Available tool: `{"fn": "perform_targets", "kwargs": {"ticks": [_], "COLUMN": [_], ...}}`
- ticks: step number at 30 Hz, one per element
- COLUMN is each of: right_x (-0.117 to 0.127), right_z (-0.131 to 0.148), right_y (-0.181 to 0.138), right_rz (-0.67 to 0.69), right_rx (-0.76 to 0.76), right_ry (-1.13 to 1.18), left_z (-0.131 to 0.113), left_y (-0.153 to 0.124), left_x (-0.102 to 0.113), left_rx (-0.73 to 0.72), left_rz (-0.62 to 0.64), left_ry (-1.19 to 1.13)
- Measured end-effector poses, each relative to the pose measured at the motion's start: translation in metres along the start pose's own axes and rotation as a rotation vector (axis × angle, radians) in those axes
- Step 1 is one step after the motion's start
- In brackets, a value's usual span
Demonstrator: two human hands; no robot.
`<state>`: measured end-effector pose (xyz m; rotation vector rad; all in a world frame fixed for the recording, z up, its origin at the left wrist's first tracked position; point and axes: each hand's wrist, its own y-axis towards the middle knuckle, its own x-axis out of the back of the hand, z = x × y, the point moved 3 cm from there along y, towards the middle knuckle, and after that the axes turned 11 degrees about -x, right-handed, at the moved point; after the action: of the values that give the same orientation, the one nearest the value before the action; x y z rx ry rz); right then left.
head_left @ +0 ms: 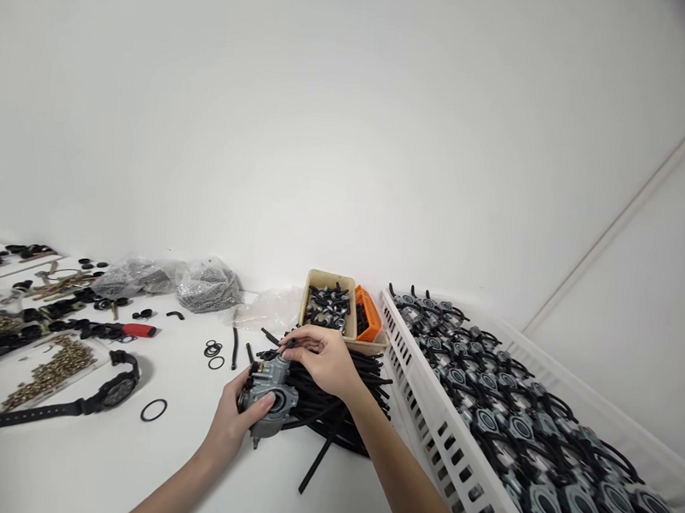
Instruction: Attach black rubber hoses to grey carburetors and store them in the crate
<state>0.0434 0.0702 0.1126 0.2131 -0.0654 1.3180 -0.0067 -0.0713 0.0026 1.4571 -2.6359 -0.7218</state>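
While one carb (271,374) is grasped by the left hand (234,416), thumb laid across its front, one small black part (291,342) is pinched at its top by the right hand (325,358); whether it's seated can't be told. Clock below is centred on that carb, which is held just off the tabletop's hose pile, 12 pointing to the wall.

Counts: packed carbs (522,428) at 3 o'clock, well over a dozen, overlapped, exact count not possible. One white crate (572,388) around them. Hoses (338,419), also 3, dozens, tangled. One beige bin (332,277) of small parts at 1, one orange basket (374,311) touching it. Two filled bags (208,288) at 10 to 11. O-rings (142,413): one at 9, about four clustered at 10. One watch (118,391) at 9, one red handle (139,330) at 10. Brass bits (51,370) at 9, too many to count.

Surface: white tabletop (258,495), backed by a plain pale wall (328,116); one thin diagonal line (623,216) is seen at 2.

Text: watch dial marks too small to be read.
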Motion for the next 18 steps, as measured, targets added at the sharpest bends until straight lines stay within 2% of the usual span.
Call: {"fn": "perform_targets", "kwargs": {"ticks": [5, 18], "right_x": [0.003, 0.0], "right_z": [0.004, -0.002], "right_y": [0.0, 0.001], "right_rz": [-0.008, -0.038], "right_rx": [0.006, -0.042], "right_ry": [0.023, -0.051], "left_z": [0.004, -0.007], "left_y": [-0.001, 0.0], "left_x": [0.002, -0.002], "left_rx": [0.009, 0.037], "left_rz": [-0.025, -0.019], "left_ry": [-0.033, -0.03]}}
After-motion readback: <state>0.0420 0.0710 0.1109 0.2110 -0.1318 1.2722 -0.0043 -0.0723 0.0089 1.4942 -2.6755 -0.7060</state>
